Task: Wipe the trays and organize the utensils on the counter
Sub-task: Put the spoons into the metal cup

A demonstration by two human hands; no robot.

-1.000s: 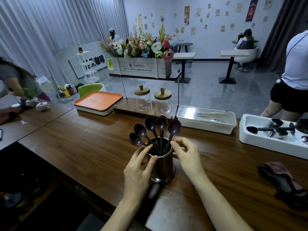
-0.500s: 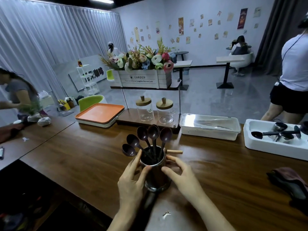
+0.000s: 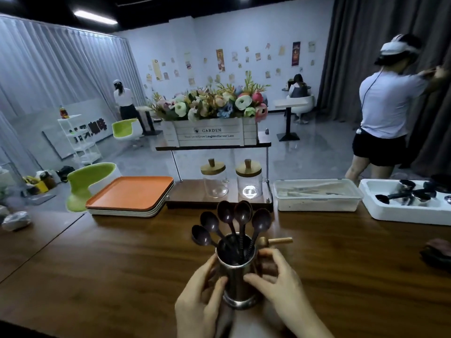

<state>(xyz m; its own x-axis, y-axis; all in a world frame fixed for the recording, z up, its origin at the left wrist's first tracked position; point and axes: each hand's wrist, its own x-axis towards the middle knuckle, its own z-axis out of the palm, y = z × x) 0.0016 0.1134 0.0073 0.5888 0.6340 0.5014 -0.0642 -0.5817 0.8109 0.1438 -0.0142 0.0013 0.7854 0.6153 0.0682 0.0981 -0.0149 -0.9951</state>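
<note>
Organizing step: both hands on the spoon cup.

My left hand (image 3: pixel 202 297) and right hand (image 3: pixel 280 286) curl round the metal cup (image 3: pixel 238 279) at the near edge of the counter (image 3: pixel 122 264), with five dark spoons (image 3: pixel 234 215) fanned upright in it. The orange trays (image 3: pixel 131 193) sit stacked far left. Next, I judge, I set the cup in place, keeping it level so that no spoon tips out.
</note>
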